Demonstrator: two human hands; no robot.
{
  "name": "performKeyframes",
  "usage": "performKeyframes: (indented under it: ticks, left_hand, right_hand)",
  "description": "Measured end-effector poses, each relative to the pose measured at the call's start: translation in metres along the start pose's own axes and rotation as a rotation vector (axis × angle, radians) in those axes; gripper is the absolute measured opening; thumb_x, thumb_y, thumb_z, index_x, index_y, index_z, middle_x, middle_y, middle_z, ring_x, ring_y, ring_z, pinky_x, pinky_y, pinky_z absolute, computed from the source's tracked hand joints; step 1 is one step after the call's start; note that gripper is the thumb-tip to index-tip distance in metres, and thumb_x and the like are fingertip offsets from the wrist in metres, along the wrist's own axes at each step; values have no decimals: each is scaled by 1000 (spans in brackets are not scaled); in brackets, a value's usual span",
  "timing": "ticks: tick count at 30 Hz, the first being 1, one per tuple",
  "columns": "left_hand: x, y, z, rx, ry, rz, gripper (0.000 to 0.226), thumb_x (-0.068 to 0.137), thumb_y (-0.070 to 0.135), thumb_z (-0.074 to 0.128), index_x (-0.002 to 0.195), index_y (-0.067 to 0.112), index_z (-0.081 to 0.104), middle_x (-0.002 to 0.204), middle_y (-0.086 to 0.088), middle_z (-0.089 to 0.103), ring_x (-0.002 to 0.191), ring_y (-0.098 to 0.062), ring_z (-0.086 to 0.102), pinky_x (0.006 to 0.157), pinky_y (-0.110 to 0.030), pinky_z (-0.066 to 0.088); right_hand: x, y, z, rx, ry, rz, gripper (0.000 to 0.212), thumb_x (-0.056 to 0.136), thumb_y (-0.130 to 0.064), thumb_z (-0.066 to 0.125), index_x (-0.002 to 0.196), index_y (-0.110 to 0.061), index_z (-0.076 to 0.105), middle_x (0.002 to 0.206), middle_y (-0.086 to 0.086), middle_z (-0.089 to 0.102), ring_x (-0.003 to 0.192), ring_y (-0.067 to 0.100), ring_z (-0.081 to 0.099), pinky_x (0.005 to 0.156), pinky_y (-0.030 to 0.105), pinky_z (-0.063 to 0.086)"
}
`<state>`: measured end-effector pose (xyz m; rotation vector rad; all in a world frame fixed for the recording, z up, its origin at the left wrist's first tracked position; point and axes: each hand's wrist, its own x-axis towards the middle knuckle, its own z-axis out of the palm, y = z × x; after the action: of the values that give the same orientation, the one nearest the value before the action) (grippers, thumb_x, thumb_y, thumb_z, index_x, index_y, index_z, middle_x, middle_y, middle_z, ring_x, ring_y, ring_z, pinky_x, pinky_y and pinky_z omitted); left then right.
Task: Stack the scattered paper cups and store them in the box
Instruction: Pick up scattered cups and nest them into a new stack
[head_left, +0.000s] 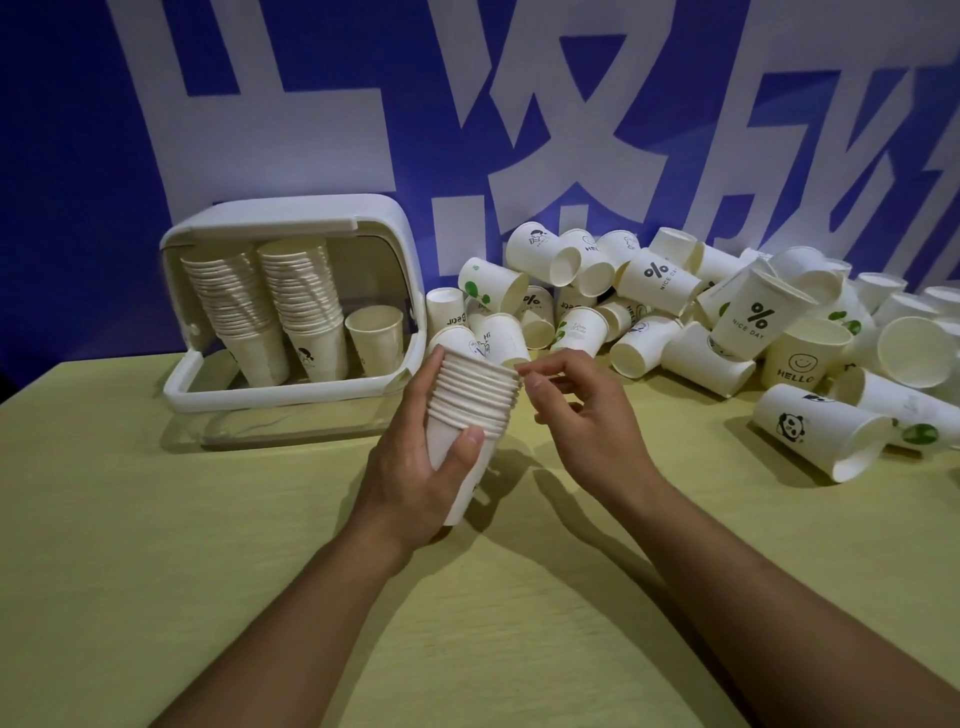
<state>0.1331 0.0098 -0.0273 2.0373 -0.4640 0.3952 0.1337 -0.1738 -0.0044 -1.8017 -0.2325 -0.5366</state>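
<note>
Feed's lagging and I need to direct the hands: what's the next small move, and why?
Probably reach the right hand to a loose cup just behind it. It holds nothing beside the stack that the left hand grips, and the box has room.

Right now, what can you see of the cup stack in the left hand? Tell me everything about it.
The cup stack is a nest of white paper cups, their rolled rims forming tight ridges along its upper half. It tilts, mouths pointing up and away, base toward the person, raised off the table. The left hand wraps it, thumb across the plain lower wall. The right hand has its fingertips at the top rim. A faint print shows near the base.
</note>
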Motion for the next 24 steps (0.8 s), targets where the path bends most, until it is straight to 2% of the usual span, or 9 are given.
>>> performKeyframes:
  ticks: [3,6,9,12,16,21,24]
  left_hand:
    - [2,-2,1,19,49,-6,73,81,69,43,146,63,11,149,18,43,121,-11,53,91,-35,50]
    - [3,-4,-1,39,123,-27,72,82,68,43,146,62,11,152,13,42,121,-15,53,92,-38,50]
    - [6,-8,-3,24,199,-71,71,84,66,45,147,58,14,151,11,44,121,-16,53,89,-33,47]
    - [9,-12,-5,0,247,-101,75,81,70,42,150,53,17,150,10,45,121,-15,54,89,-30,44]
    - [9,-13,-3,-11,233,-125,74,83,68,45,150,52,16,150,8,45,118,-16,55,85,-32,49]
    - [11,-15,-5,-10,220,-120,72,91,56,50,153,47,17,151,7,44,116,-12,53,73,-13,38]
    - [10,-12,-5,6,196,-114,72,93,56,50,154,47,14,151,8,42,111,-8,50,70,-11,36]
  right_hand:
    - [0,2,-2,-23,-47,7,22,97,-18,55,107,-33,68,105,-8,66,89,12,62,78,44,56]
    - [8,12,-3,-100,-39,30,21,95,-14,57,104,-29,69,102,-10,65,82,8,61,72,34,54]
    - [29,26,3,-307,-31,50,15,93,-19,60,100,-31,67,104,-11,64,83,4,60,70,23,47]
    - [62,37,15,-486,-33,58,16,93,-25,61,107,-28,68,103,-9,60,90,11,61,78,30,51]
    - [110,52,28,-614,2,84,26,93,-32,63,116,-22,65,122,2,61,102,19,60,90,41,54]
    - [141,71,36,-662,-15,200,41,87,-39,70,122,-21,57,124,5,60,99,24,61,87,41,54]
    - [139,75,39,-636,-38,238,50,85,-38,73,127,-20,52,125,3,59,102,24,60,85,36,51]
